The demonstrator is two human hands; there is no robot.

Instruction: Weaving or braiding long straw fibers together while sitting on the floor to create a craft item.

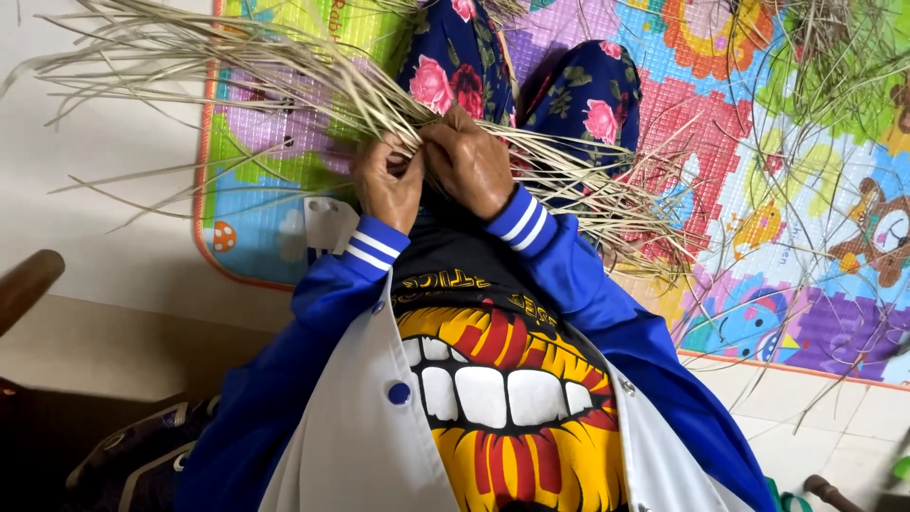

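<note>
No packages, signs or screens show in the head view. The only label-like thing is a small white rectangular tag, lying on the colourful play mat near its left edge, just beside the blue striped cuff of the person's left sleeve. Whether anything is printed on it cannot be told.

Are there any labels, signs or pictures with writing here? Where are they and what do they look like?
No packages, signs or screens.
Play mat: on the floor under the straw, printed with bright cartoon animals and small lettering.
White tag: at the mat's edge beside the left hand, small and squarish.
T-shirt print: on the person's chest, a yellow and red mouth with white teeth, yellow lettering above.
</note>
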